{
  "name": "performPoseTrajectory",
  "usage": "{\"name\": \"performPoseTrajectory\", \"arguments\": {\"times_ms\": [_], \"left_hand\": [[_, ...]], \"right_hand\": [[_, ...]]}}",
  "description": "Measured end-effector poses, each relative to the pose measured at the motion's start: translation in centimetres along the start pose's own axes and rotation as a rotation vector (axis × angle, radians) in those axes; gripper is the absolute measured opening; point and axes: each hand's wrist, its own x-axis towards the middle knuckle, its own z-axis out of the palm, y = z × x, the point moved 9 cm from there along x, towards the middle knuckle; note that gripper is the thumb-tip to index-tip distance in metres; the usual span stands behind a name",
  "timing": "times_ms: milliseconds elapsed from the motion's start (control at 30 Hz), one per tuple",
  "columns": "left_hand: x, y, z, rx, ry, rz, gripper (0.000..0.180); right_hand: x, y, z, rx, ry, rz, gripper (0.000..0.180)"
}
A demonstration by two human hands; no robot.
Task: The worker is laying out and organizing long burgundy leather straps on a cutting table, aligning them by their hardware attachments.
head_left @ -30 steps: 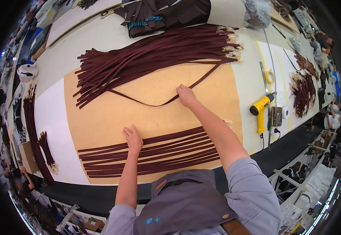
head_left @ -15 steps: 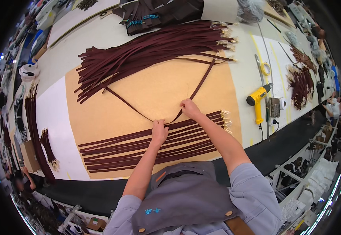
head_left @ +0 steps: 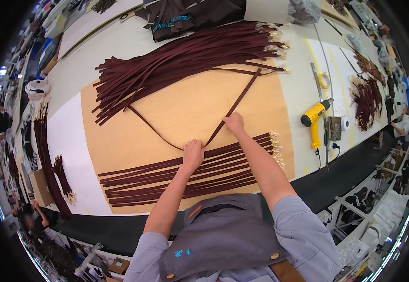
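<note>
Left hand (head_left: 193, 155), spread and empty moments ago, now pinches strap (head_left: 242, 97); right hand (head_left: 233, 122) pinches it farther up. Strap loops from pile (head_left: 176, 63) toward row (head_left: 214, 171) by near edge of table (head_left: 294, 89), steadied at two spots instead of one.

Two bright blue characters (head_left: 184, 253) stood on the bib of the grey apron (head_left: 232, 237) — toward its left side, set slightly aslant. Blue marks (head_left: 181, 18) (lettering or not, one could not tell) showed on the dark fabric (head_left: 214, 13) at the view's upper edge — too small to read.
</note>
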Motion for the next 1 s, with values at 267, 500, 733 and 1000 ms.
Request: {"name": "performPoseTrajectory", "arguments": {"times_ms": [267,500,733,1000], "left_hand": [[0.1,-3.2,1.2,0.138,0.047,-0.076,0.015],[0.9,-3.4,2.1,0.133,0.03,-0.071,0.011],[1.5,-5.3,2.1,0.028,-0.04,-0.165,0.013],[2.0,-8.1,-2.0,-0.123,0.035,-0.239,0.018]], "right_hand": [[-1.6,-4.6,-2.3,-0.181,0.131,-0.152,0.032],[0.8,-5.6,-0.4,-0.304,0.103,-0.174,0.029],[0.1,-4.7,-5.4,-0.059,0.066,-0.23,0.021],[-17.7,23.4,-16.0,-0.37,-0.427,0.305,0.037]]}}
